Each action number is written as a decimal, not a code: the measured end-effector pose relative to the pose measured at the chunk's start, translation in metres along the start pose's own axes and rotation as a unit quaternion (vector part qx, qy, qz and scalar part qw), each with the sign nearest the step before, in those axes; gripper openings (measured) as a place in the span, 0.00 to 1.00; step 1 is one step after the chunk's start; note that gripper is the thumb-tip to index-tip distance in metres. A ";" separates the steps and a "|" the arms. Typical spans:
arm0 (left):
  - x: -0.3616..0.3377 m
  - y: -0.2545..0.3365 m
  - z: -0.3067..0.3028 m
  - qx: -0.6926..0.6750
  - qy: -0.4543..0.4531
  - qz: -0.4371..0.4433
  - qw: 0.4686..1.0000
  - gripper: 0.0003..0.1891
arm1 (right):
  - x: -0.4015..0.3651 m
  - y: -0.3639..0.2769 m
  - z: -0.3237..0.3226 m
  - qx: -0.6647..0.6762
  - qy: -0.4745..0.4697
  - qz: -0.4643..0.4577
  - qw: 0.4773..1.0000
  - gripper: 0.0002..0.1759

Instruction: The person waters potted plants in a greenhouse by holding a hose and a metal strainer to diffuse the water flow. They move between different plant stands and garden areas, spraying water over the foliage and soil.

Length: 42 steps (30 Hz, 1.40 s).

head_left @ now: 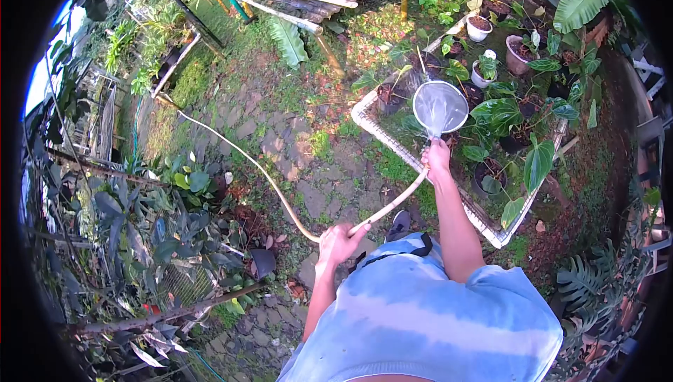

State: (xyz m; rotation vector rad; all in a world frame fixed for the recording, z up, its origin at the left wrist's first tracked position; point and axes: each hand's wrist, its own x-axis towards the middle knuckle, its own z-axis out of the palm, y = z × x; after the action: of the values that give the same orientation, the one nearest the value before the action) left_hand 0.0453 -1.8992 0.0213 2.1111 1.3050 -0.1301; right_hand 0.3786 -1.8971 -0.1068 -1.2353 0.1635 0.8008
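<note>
A pale beige hose (394,204) runs between my two hands and on across the ground to the upper left. My left hand (339,244) is wrapped round it low in the middle of the view. Further up and right, my right hand (436,155) grips the hose's front end. Just beyond that hand is a round, whitish, see-through disc (440,108), either a net or a fan of water; I cannot tell which. It hangs over potted plants. Leafy plants (495,117) stand right beside it.
A white-edged frame (397,145) borders the potted plants on the right. White pots (479,28) stand at its far end. Mossy stone paving (315,196) lies in the middle. Dense foliage (126,235) fills the left. Poles (298,22) lie at the top.
</note>
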 end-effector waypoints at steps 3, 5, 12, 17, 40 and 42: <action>-0.024 -0.006 0.016 0.002 -0.007 0.025 1.000 0.32 | -0.013 0.003 -0.029 -0.006 -0.027 0.028 0.999 0.10; -0.041 -0.011 0.028 -0.002 -0.006 0.036 0.999 0.31 | -0.028 0.006 -0.051 -0.010 -0.038 0.027 0.999 0.11; -0.100 -0.006 0.051 -0.021 0.003 0.062 0.998 0.32 | -0.073 -0.003 -0.111 -0.046 -0.023 0.039 0.998 0.12; -0.130 0.019 0.067 -0.015 0.022 0.071 0.997 0.32 | -0.092 -0.026 -0.129 -0.042 -0.019 0.035 0.998 0.12; -0.308 0.216 0.224 -0.088 0.067 -0.057 0.992 0.35 | -0.086 -0.087 -0.258 -0.088 -0.141 0.129 0.978 0.06; -0.314 0.215 0.221 -0.088 0.033 -0.084 0.992 0.34 | -0.110 -0.094 -0.256 -0.098 -0.133 0.124 0.978 0.09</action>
State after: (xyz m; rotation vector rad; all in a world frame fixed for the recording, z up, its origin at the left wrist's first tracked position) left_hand 0.1196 -2.3298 0.0733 1.8708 1.4766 -0.0140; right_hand 0.4344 -2.1827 -0.0677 -1.2941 0.0201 1.2143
